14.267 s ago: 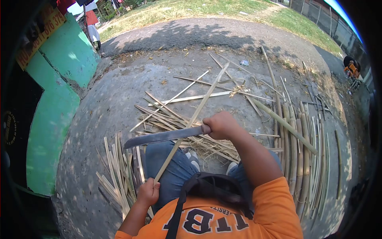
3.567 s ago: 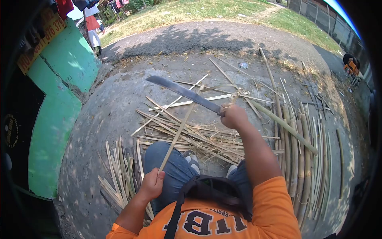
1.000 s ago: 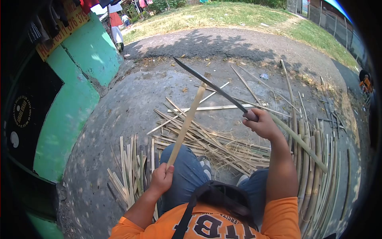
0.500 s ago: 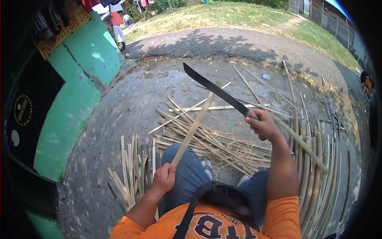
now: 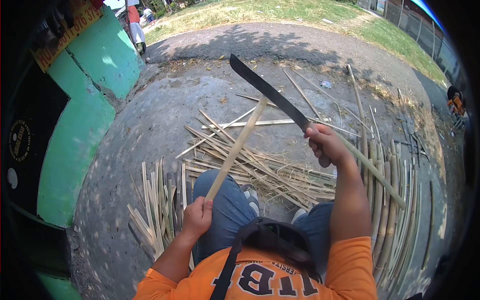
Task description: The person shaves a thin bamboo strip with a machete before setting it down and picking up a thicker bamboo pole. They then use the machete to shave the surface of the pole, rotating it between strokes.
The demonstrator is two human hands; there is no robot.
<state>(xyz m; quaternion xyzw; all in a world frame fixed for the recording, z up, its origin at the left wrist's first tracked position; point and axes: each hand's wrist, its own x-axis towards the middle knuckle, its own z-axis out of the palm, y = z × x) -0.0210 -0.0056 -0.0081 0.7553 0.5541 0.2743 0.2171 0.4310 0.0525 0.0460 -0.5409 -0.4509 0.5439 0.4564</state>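
Observation:
My right hand [image 5: 327, 144] is closed round the handle of a machete [image 5: 272, 95], whose long dark blade points up and to the left. In my left hand [image 5: 198, 217] is the lower end of a pale bamboo strip [image 5: 232, 156], slanting up and away over my left knee. The blade overlaps the strip's far end in this view. Beyond my knees lies a loose heap of split bamboo strips [image 5: 270, 175] with curly shavings among them.
More strips [image 5: 154, 207] stand bundled at my left. Bamboo poles [image 5: 385, 215] and thin lengths lie along my right side. A green wall [image 5: 75, 150] rises at the left. Farther off run a paved road [image 5: 240, 42] and grass, with a person at the far upper left.
The machete's blade has come down a little toward the far end of the bamboo strip. Both hands keep their holds, and the whole view has shifted slightly.

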